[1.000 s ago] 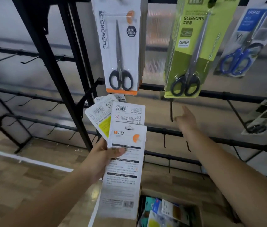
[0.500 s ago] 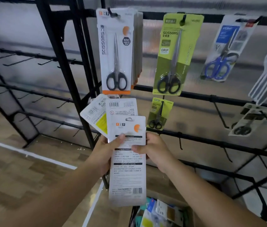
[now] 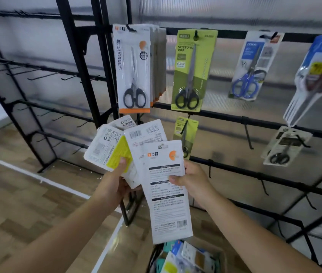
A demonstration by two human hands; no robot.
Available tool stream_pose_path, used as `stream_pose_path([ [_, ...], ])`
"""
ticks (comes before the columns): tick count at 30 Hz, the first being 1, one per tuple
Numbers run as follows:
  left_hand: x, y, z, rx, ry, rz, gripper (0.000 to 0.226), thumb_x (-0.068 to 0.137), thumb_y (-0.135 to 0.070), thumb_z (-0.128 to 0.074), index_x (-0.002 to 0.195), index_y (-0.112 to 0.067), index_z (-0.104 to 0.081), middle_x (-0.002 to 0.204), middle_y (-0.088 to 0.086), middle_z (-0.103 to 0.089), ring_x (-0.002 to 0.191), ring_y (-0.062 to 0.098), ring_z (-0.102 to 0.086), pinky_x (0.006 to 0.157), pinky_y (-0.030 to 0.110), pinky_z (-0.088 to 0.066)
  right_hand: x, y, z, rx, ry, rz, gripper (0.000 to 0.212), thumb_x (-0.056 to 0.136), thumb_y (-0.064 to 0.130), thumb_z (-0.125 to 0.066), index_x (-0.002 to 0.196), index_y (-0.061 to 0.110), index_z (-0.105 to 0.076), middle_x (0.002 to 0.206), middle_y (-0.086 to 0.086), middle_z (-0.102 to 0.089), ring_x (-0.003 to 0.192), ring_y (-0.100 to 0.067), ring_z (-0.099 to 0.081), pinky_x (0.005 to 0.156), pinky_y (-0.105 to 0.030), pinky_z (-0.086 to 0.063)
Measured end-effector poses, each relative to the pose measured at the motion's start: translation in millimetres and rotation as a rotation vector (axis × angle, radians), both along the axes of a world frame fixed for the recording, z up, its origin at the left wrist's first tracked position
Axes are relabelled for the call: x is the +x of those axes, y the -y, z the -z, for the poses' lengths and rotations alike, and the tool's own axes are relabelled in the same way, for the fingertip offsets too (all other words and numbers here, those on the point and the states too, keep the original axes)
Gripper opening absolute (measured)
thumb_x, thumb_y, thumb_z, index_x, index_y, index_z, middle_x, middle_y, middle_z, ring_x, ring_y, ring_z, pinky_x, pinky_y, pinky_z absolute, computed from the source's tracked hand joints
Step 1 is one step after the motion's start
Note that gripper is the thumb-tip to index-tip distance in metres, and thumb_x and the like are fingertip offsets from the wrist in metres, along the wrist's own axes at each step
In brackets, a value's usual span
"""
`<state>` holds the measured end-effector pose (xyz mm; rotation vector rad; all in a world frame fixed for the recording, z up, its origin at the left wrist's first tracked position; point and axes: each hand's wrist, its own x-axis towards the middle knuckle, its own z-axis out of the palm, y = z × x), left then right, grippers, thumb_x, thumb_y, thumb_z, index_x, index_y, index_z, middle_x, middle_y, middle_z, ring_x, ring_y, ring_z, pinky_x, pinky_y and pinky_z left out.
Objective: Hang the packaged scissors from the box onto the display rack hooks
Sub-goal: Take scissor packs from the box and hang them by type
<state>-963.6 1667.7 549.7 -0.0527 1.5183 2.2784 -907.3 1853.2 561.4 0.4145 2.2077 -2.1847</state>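
Wooden floor [image 3: 18, 203] runs under a black display rack [image 3: 81, 56] with a frosted wall behind it. My left hand [image 3: 114, 186] grips a fan of scissors packs [image 3: 116, 152], backs facing me, with my thumb pressed on the yellow patch of one pack. My right hand [image 3: 193, 180] pinches the long white pack [image 3: 168, 194] by its right edge, thumb on the printed back and my other fingers curled behind it. This pack sits in front of the fan, a little to the right, and its bottom end hangs over the box [image 3: 187, 259], which is near me at the bottom and holds more packs. On the rack's top bar, a stack of white scissors packs [image 3: 134, 69] hangs on a hook. Right of it hangs a green pack [image 3: 193, 69], then a blue-handled pair [image 3: 253, 66], then a pair at the far right edge [image 3: 318, 75]. A small green pack [image 3: 185, 134] hangs on the bar below, just behind the pack I am pinching. Another pack [image 3: 284, 146] hangs lower right.
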Motion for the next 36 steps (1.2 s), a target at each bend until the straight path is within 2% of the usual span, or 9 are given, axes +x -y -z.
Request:
stream_pose_path([
  [2,6,3,2,-0.048,-0.041,-0.001,0.024,0.094,-0.026,-0.049,0.111,-0.012,-0.057,0.082,0.003,-0.074,0.065,0.020,-0.071,0.052,0.034,-0.057,6,-8,-3,-0.013,-0.018,0.013,0.029,0.081,-0.012,-0.061,0.098,0.011,-0.063,0.099,-0.004,-0.068,0.086,-0.015,-0.065,0.073,-0.023,-0.053],
  [10,25,2,8,-0.204,-0.225,0.153,0.017,0.089,-0.015,-0.054,0.102,-0.019,-0.063,0.087,0.000,-0.075,0.073,0.019,-0.072,0.055,0.030,-0.056,9,-4,-10,-0.031,-0.072,0.053,0.029,0.085,-0.003,-0.061,0.101,0.020,-0.058,0.106,-0.004,-0.066,0.096,-0.020,-0.063,0.083,-0.034,-0.051],
  [15,17,3,-16,-0.258,-0.499,0.347,0.046,0.069,-0.008,-0.070,0.114,-0.014,-0.059,0.103,-0.013,-0.072,0.096,0.005,-0.067,0.070,0.016,-0.053,-1,5,-20,0.037,-0.168,-0.033,0.030,0.083,-0.003,-0.063,0.093,0.025,-0.058,0.094,0.007,-0.067,0.085,-0.011,-0.064,0.064,-0.022,-0.051],
  [18,8,6,-31,-0.265,-0.604,0.408,0.051,0.069,-0.003,-0.072,0.117,-0.013,-0.057,0.111,-0.011,-0.069,0.104,0.008,-0.064,0.077,0.017,-0.052,-10,5,-29,0.016,-0.257,-0.020,0.031,0.077,-0.009,-0.067,0.089,0.020,-0.062,0.088,0.002,-0.067,0.084,-0.017,-0.063,0.074,-0.032,-0.053],
  [24,-22,5,-54,-0.277,-0.834,0.252,0.047,0.076,0.005,-0.069,0.115,-0.019,-0.059,0.112,-0.018,-0.067,0.106,0.003,-0.062,0.080,0.015,-0.051,-27,12,-58,0.010,-0.400,0.045,0.037,0.071,-0.011,-0.070,0.090,0.020,-0.064,0.081,0.007,-0.071,0.077,-0.009,-0.066,0.064,-0.023,-0.054],
  [27,-39,16,-69,-0.349,-0.922,0.169,0.051,0.078,0.002,-0.071,0.108,-0.038,-0.060,0.105,-0.029,-0.066,0.102,-0.009,-0.059,0.081,0.008,-0.048,-37,-5,-81,-0.439,-0.292,0.062,0.030,0.081,-0.004,-0.056,0.105,0.016,-0.058,0.090,-0.005,-0.067,0.080,-0.021,-0.066,0.064,-0.035,-0.055],
  [29,-47,27,-87,-0.562,-1.184,0.178,0.042,0.082,-0.003,-0.069,0.106,-0.036,-0.063,0.107,-0.015,-0.068,0.100,0.006,-0.064,0.084,0.027,-0.054,-38,-19,-98,-0.630,-0.098,-0.037,0.029,0.084,0.028,-0.055,0.108,0.010,-0.056,0.100,-0.015,-0.061,0.085,-0.030,-0.063,0.069,-0.045,-0.055],
  [32,-55,33,-115,-0.997,-1.950,0.187,0.029,0.089,-0.029,-0.050,0.109,-0.010,-0.061,0.102,0.012,-0.068,0.081,0.025,-0.069,0.064,0.032,-0.056,-42,-32,-119,-0.487,0.084,-0.248,0.079,0.069,0.066,-0.053,0.118,0.005,-0.055,0.118,-0.021,-0.060,0.104,-0.035,-0.061,0.074,-0.047,-0.055],
  [36,-48,26,-130,-1.132,-2.117,0.209,0.025,0.088,-0.025,-0.042,0.105,-0.011,-0.054,0.100,0.012,-0.069,0.083,0.026,-0.070,0.054,0.034,-0.057,-46,-23,-133,-0.056,0.170,-0.261,0.111,0.047,0.075,-0.071,0.138,0.020,-0.040,0.136,-0.013,-0.052,0.123,-0.033,-0.050,0.105,-0.050,-0.038],
])
